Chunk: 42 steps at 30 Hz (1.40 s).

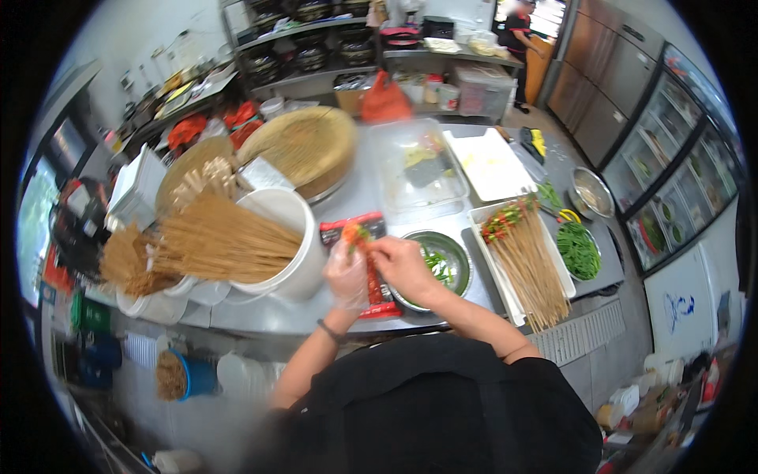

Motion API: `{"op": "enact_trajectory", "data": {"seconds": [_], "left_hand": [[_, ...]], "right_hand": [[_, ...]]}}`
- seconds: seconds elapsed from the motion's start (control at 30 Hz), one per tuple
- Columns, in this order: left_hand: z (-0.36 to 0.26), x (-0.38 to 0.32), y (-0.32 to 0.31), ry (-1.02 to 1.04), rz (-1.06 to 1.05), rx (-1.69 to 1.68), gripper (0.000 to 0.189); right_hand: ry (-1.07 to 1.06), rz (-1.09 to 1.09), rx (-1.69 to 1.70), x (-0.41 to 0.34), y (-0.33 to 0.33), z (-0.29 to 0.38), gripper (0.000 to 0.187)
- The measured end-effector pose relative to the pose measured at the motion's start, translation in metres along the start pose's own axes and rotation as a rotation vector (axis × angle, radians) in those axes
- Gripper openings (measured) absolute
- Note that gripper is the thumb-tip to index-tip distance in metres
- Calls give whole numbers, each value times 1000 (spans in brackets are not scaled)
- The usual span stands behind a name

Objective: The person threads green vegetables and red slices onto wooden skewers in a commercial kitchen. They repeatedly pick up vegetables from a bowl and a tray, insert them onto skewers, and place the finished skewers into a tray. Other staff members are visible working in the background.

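In a thin clear glove, my left hand (346,278) holds a small red and green food piece (355,233) upright above the metal table (269,317). The thumb and fingers of my bare right hand (408,269) pinch at the piece's right side; blur hides the exact grip. Under my hands lies a red and black plastic packet (380,310). To its right is a steel bowl (466,268) with cut green vegetable strips (437,262). Farther right, a white tray (567,285) carries many bamboo skewers (527,266) with red and green food at their far ends.
On the left, a white bucket (308,255) holds a thick bundle of bamboo skewers (231,240). Behind stand a round wooden chopping block (302,142) with a cleaver (266,173), a clear plastic tub (385,178) and a white tray (491,166). Yellow-handled scissors (569,215) lie near leafy greens (578,252). A person (520,47) stands at the back.
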<state>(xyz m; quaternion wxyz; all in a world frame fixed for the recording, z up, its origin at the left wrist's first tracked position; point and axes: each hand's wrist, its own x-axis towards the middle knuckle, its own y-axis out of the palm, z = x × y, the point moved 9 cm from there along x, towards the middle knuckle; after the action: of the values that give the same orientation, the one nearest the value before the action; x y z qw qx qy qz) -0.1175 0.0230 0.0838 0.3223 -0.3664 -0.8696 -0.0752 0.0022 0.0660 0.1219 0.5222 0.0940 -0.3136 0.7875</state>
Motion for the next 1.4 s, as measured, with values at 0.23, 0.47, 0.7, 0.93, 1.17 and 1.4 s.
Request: {"op": "enact_trajectory", "data": {"seconds": [0.23, 0.47, 0.7, 0.93, 1.17, 1.4], "left_hand": [[-2, 9, 15, 18, 112, 113, 25], [13, 18, 24, -54, 228, 61, 27], [6, 10, 52, 19, 398, -52, 23], [-18, -16, 105, 73, 594, -208, 28], [-56, -42, 154, 67, 669, -122, 26], [-69, -71, 222, 136, 725, -104, 24]], "right_hand": [[101, -23, 25, 3, -1, -22, 13], [589, 127, 410, -56, -11, -89, 12], [693, -47, 535, -72, -19, -84, 7], [773, -176, 549, -116, -57, -100, 10], [667, -318, 296, -134, -120, -105, 12], [627, -231, 377, -145, -191, -131, 14]]}}
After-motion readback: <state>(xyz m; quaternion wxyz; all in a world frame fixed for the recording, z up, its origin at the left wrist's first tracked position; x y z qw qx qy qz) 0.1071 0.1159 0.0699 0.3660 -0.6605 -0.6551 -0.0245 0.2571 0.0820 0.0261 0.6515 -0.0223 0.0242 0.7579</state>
